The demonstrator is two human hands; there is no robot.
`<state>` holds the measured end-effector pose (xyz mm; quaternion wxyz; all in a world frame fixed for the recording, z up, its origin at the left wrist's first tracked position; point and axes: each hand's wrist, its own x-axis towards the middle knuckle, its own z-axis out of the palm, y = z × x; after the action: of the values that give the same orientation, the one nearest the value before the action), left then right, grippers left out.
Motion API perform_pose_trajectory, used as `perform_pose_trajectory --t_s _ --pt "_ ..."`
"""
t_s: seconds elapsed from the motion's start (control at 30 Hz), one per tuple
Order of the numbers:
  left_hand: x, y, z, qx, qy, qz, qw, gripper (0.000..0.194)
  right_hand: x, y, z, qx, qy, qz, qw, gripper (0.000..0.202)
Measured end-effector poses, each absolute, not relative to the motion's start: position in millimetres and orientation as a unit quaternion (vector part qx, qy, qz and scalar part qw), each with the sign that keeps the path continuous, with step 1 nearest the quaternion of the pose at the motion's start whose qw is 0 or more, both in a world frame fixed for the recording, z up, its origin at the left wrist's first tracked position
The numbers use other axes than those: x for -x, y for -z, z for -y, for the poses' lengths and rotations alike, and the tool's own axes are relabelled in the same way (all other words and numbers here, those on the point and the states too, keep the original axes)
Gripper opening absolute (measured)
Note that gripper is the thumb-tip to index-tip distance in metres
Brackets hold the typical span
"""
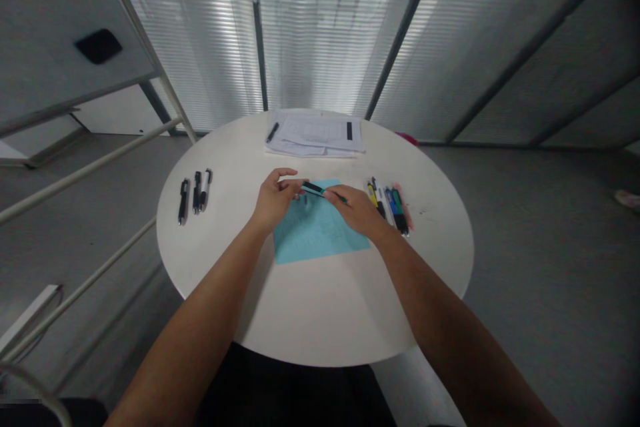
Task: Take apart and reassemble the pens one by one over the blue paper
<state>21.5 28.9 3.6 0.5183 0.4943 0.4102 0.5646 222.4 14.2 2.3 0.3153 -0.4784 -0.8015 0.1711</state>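
A dark pen with green parts is held up between my two hands, over the upper part of a light-blue sheet. My left hand pinches the pen's left end with thumb and fingers, its index finger stretched out above. Closed around the right part of the pen is my right hand, and a bit of the pen shows past its fingers. A small dark piece shows just below the left fingertips; whether it lies on the sheet or is held, I cannot make out.
Three pens lie at the left of the round white table. Several pens and markers, yellow, white, blue, green and red, lie side by side at the right. Stacked papers with a black pen sit at the back.
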Motion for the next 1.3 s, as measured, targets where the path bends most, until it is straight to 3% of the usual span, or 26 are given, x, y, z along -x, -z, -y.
perform_pose_trajectory --t_s 0.57,0.73,1.3 --pt "-20.5 -3.6 -27.2 -0.528 -0.548 -0.409 0.503 0.021 -221.8 -5.3 -11.8 0.492 -0.183 0.796 0.299 0.039" --pt "-20.3 -5.0 -25.7 -0.519 -0.554 -0.396 0.516 0.03 -221.6 -5.1 -11.4 0.496 -0.186 0.792 0.305 0.04" --pt "-17.7 -9.8 -19.4 -0.57 -0.53 -0.365 0.511 0.032 -220.1 -4.4 -13.3 0.488 -0.164 0.792 0.329 0.029"
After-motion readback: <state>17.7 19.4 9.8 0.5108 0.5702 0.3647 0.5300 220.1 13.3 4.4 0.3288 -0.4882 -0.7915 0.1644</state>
